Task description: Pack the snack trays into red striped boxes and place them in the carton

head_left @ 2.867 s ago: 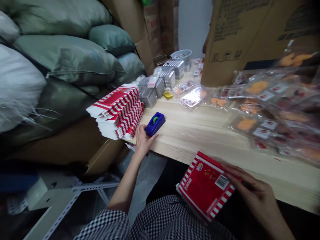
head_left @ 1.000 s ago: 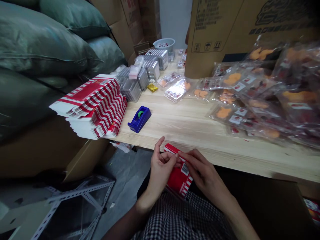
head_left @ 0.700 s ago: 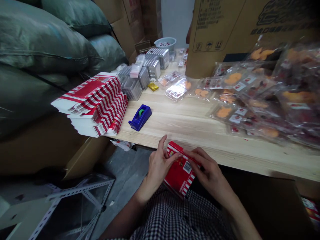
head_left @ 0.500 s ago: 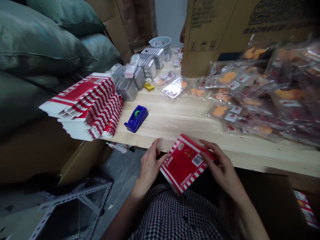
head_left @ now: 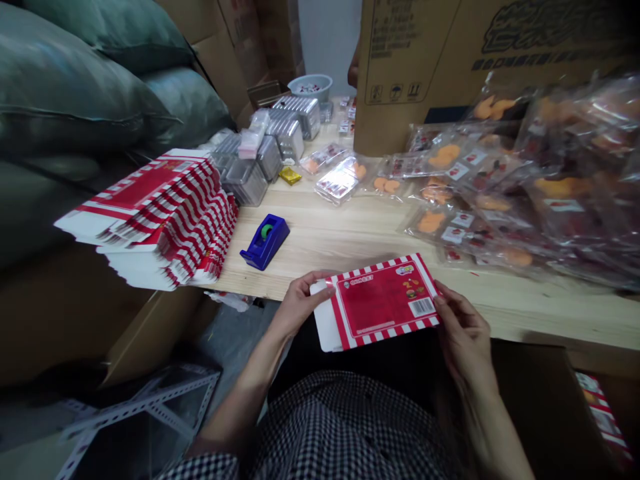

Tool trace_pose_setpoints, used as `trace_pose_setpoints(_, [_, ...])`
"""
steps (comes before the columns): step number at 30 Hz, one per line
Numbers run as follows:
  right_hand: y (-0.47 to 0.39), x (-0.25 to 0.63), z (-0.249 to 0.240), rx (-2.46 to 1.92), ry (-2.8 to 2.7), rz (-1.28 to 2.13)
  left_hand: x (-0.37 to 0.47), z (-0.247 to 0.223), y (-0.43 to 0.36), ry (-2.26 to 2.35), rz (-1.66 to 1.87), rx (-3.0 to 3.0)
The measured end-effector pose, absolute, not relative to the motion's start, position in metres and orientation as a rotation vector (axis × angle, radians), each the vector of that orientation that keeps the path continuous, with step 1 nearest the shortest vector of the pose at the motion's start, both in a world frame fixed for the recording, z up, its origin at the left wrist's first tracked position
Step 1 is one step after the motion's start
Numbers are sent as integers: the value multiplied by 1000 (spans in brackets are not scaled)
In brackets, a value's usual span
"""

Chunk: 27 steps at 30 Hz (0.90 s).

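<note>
A red carton with striped borders and a barcode [head_left: 380,303] is held between my two hands, over my lap at the table's front edge. My left hand [head_left: 300,303] pinches its left end, where a white flap sticks out, thumb on top. At the barcode end, my right hand [head_left: 463,327] grips the short side, with the thumb in front and fingers behind. Beyond my left hand stands a blue tape dispenser [head_left: 266,241] with a green core. A tall stack of matching flat cartons [head_left: 165,207] lies at the table's left end.
Clear plastic cases [head_left: 250,170] stand in rows behind the dispenser, near a yellow packet [head_left: 290,175] and a pale bowl [head_left: 310,85]. Clear bags with orange pieces [head_left: 480,193] pile up on the right, before a large cardboard box [head_left: 400,120]. Grey sacks [head_left: 65,87] crowd the left.
The carton has turned so its long side runs left to right, and its white end flap now shows. My left hand has shifted to that end; my right hand has moved slightly rightward.
</note>
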State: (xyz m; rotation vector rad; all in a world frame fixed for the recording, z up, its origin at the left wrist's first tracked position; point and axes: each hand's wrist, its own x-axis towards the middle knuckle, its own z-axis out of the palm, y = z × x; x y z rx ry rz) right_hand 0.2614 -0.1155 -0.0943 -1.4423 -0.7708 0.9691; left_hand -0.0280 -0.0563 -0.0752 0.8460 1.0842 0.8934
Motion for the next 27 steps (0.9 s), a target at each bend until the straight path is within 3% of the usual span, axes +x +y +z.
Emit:
trace_pose_setpoints(4, [-114, 273, -105, -1501, -1061, 949, -25, -86, -13, 1081, 849, 960])
trace_pose_setpoints(9, [-99, 276, -109, -1652, -1731, 589, -13, -100, 43, 1049, 719, 1046])
trace_pose_setpoints(13, [-79, 268, -109, -1681, -2131, 486, 4, -103, 59, 1009, 641, 1047])
trace_pose_setpoints(17, [-64, 274, -98, -1632, -2151, 481, 1, -91, 56, 988, 627, 1056])
trace_pose_setpoints(23, [-39, 305, -34, -1544, -1943, 794, -26, -54, 54, 850, 546, 1444])
trace_pose_setpoints(27, [-29, 303, -12, -1509, -1955, 776, -26, -53, 53, 885, 520, 1511])
